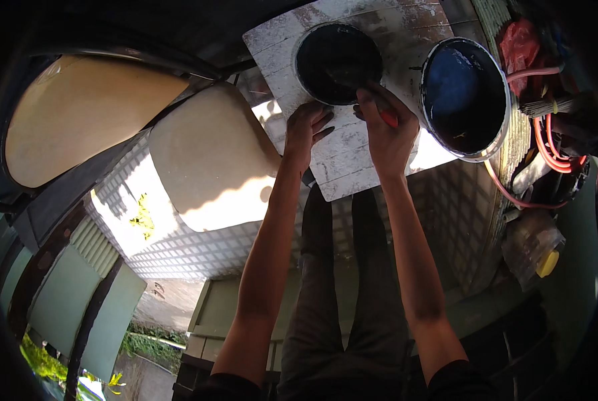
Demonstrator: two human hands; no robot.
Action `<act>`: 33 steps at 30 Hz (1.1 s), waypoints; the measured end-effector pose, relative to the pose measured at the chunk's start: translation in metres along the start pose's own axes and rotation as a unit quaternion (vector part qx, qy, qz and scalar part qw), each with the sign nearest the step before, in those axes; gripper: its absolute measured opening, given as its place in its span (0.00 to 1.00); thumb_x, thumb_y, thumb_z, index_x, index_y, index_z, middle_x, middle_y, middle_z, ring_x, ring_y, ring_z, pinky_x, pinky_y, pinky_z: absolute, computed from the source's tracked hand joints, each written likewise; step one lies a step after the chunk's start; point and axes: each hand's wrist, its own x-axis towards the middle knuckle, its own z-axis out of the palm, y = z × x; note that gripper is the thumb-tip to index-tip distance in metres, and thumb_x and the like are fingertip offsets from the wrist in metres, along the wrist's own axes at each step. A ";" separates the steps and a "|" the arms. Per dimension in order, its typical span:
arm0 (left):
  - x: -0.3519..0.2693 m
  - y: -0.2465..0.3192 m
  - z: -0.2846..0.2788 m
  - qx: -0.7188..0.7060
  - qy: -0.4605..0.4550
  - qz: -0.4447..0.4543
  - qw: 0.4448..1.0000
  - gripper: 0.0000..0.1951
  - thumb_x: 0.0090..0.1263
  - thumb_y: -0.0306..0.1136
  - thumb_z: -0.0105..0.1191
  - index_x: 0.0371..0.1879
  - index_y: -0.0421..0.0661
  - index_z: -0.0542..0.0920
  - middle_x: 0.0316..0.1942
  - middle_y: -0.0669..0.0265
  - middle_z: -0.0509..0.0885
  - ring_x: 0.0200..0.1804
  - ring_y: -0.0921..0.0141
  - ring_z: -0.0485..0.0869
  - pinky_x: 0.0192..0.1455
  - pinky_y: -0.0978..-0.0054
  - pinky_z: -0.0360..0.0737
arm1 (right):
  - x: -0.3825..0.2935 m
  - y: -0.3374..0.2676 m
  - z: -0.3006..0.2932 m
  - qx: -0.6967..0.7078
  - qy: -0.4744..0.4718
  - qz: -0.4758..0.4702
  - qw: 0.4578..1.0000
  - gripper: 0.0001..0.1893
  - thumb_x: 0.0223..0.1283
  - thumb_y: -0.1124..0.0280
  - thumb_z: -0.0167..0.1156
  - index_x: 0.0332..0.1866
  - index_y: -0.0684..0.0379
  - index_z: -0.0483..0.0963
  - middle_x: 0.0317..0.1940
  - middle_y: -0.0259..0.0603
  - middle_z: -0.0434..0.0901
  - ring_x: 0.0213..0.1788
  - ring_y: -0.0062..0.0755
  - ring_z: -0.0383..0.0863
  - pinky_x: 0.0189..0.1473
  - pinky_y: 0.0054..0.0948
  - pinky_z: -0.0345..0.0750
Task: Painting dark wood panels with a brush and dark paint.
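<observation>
A dark round tub (299, 65) stands on a worn, white-stained board (274, 55), its inside black. In my right hand (391, 125) is a tool with a red handle (389, 118), its dim working end reaching down into the tub. The shape of that end is hard to make out. Close against the tub's near rim is my left hand (301, 130), with its lower fingers apart and dark at the tips. Whether it pinches the rim is unclear. Right of my right hand stands a larger bucket (502, 125) with a pale rim and dark, bluish-looking contents.
To the left stands a chair with a tan backrest (88, 110) and a pale seat (214, 150). Orange hose (549, 150), a red plastic bag (519, 45) and a clear bag with a yellow item (547, 264) crowd the right side. Sunlight falls through a lattice onto the floor (194, 250).
</observation>
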 end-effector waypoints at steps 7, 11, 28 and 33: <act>-0.001 0.001 0.000 0.004 -0.002 -0.008 1.000 0.25 0.76 0.45 0.55 0.67 0.46 0.76 0.64 0.60 0.83 0.69 0.64 0.80 0.70 0.58 0.74 | 0.010 -0.001 0.010 -0.113 -0.031 -0.112 0.987 0.17 0.60 0.68 0.71 0.51 0.66 0.85 0.28 0.49 0.87 0.31 0.40 0.90 0.39 0.33 0.83; -0.003 0.001 0.001 0.025 -0.008 -0.004 1.000 0.25 0.76 0.45 0.53 0.68 0.48 0.75 0.64 0.60 0.83 0.69 0.63 0.80 0.70 0.57 0.75 | -0.009 0.002 0.006 -0.190 -0.059 -0.170 0.965 0.16 0.60 0.69 0.71 0.51 0.65 0.85 0.26 0.50 0.85 0.32 0.51 0.89 0.38 0.38 0.83; -0.004 0.003 0.003 0.017 0.004 -0.013 1.000 0.23 0.79 0.44 0.51 0.68 0.47 0.75 0.66 0.62 0.82 0.70 0.65 0.79 0.72 0.58 0.73 | -0.004 -0.035 -0.004 -0.214 -0.066 -0.077 0.972 0.11 0.63 0.66 0.68 0.40 0.64 0.85 0.25 0.49 0.85 0.29 0.50 0.88 0.36 0.37 0.82; -0.004 0.002 0.004 0.009 0.009 -0.015 1.000 0.22 0.80 0.38 0.48 0.69 0.44 0.73 0.66 0.59 0.82 0.70 0.63 0.79 0.71 0.57 0.76 | 0.011 -0.035 0.011 -0.105 0.051 -0.072 0.991 0.19 0.72 0.57 0.65 0.38 0.67 0.86 0.24 0.50 0.86 0.25 0.38 0.85 0.35 0.35 0.79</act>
